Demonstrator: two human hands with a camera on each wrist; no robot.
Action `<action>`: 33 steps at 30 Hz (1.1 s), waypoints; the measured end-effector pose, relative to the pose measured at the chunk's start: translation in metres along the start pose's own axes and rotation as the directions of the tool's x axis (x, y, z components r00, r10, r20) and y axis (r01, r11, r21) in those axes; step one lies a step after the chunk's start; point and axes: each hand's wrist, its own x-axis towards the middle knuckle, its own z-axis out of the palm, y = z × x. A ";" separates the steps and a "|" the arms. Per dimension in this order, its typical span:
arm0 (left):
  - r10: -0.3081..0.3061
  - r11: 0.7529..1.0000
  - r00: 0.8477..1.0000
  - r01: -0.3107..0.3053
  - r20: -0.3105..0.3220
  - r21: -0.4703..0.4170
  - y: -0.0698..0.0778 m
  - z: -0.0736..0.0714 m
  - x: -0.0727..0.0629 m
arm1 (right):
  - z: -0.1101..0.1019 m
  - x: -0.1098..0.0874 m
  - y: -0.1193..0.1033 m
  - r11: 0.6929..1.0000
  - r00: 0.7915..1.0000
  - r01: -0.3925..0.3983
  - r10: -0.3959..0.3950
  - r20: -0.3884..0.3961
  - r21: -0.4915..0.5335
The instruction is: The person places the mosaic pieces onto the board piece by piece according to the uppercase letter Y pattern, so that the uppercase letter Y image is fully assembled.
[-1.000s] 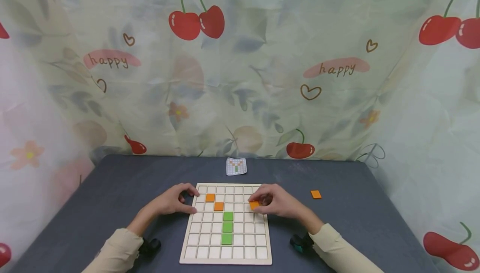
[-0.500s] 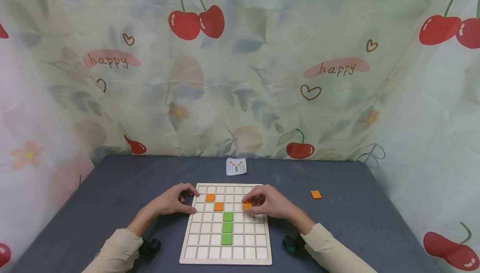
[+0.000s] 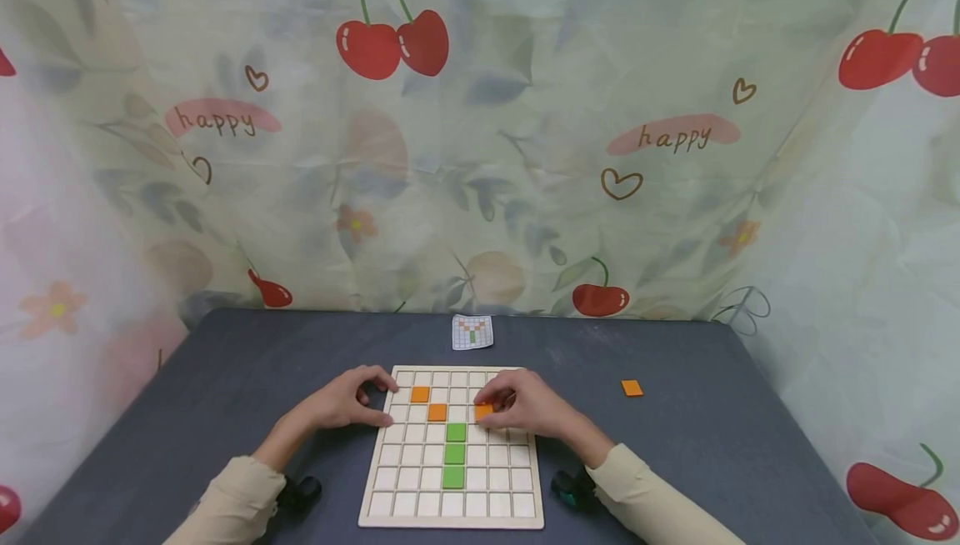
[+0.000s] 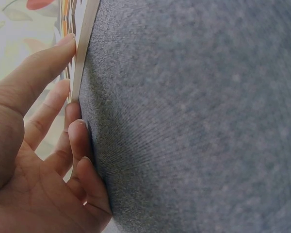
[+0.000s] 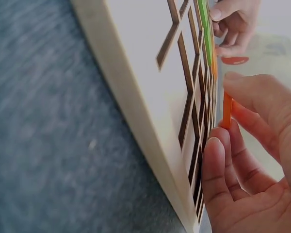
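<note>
A pale wooden grid board [image 3: 450, 522] lies flat on the dark table. My right hand [image 3: 528, 403] pinches a square orange tile [image 3: 483, 412] between thumb and fingertips over the board's right half, in the third row from the back. In the right wrist view this orange tile [image 5: 227, 110] shows edge-on, close over the grid. My left hand [image 3: 348, 399] rests against the board's left edge, thumb and index finger spread along it. Two orange tiles [image 3: 437, 412] sit in a diagonal on the grid, and three green tiles [image 3: 454, 453] form a column in front of them.
A loose orange tile [image 3: 632, 388] lies on the table right of the board. Behind the board is a small card [image 3: 472, 332] printed with a coloured grid pattern. A patterned curtain [image 3: 480, 195] hangs along the table's back edge.
My right hand has moved left over the board with the orange tile, sliding along the third row toward the green column. The left hand stays at the board's edge.
</note>
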 end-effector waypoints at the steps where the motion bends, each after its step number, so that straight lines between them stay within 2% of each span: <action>1: 0.001 1.000 1.000 -0.001 0.000 0.000 0.000 0.000 0.000 | 0.000 0.001 -0.001 1.000 1.000 0.000 0.000 0.001 0.002; 33: -0.007 1.000 1.000 0.007 -0.007 0.013 0.000 0.000 0.000 | 0.010 0.012 -0.009 0.986 0.992 -0.129 0.128 -0.010 -0.102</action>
